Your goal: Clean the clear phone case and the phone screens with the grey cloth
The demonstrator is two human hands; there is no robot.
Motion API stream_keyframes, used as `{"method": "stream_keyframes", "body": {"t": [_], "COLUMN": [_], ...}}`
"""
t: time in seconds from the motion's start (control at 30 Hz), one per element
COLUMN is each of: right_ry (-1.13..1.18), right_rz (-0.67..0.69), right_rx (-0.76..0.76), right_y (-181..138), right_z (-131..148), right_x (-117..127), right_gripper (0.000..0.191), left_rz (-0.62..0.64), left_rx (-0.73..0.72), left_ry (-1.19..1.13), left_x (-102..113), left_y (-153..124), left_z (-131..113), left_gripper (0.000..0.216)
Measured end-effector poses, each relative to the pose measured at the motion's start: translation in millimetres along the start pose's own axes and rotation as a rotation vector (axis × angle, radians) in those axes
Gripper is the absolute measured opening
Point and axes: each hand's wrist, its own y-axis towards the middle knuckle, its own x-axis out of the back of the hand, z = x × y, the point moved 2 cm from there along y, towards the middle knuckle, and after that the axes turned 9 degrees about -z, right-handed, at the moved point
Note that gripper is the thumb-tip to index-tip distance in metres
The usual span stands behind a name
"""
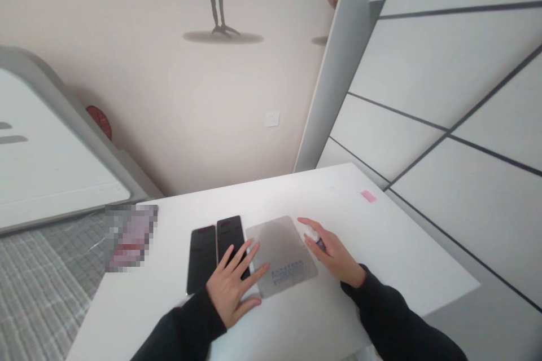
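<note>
Left hand [231, 291] splayed over a dark phone [230, 232] and the left edge of a gray sheet [280, 245], the right hand [337, 258] clasps a small bottle [313, 233] at right, apparently positioning it, steadiness called for next.

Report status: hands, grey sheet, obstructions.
Right hand holding small bottle. Left hand open, fingers over black phone. Grey sheet flat on table, blue print visible. In the way: left fingertips over its edge.

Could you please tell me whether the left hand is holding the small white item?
No, the right hand holds the small white item, while the left hand is spread open.
</note>
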Motion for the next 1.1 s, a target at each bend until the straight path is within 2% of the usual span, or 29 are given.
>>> {"method": "stream_keyframes", "body": {"t": [0.2, 0.4, 0.63, 0.9, 1.0, 1.1], "right_ry": [-0.483, -0.722, -0.791, -0.752, -0.716, -0.678], "right_rz": [0.173, 0.143, 0.041, -0.054, -0.076, -0.155], "right_rx": [0.191, 0.303, 0.381, 0.412, 0.401, 0.346], "right_y": [-5, -3, -2, -4, -6, -4], "right_z": [-10, -19, -26, -36, -39, -43], "right_x": [-20, -23, -18, -16, -18, -12], "right_gripper": [0.045, 0.038, 0.038, 0.037, 0.034, 0.032], "left_rz": [0.047, 0.037, 0.022, 0.018, 0.011, 0.003], "left_rx": [-0.022, -0.011, -0.006, 0.015, 0.024, 0.028], "left_ry": [-0.077, -0.101, -0.124, -0.137, -0.146, -0.162], "left_x": [0, -3, -5, -5, -4, -4], "left_y": [0, -2, -3, -4, -4, -4], "left_z": [-1, 1, 3, 5, 6, 6], "left_gripper": [0.056, 0.058, 0.054, 0.047, 0.045, 0.043]}}
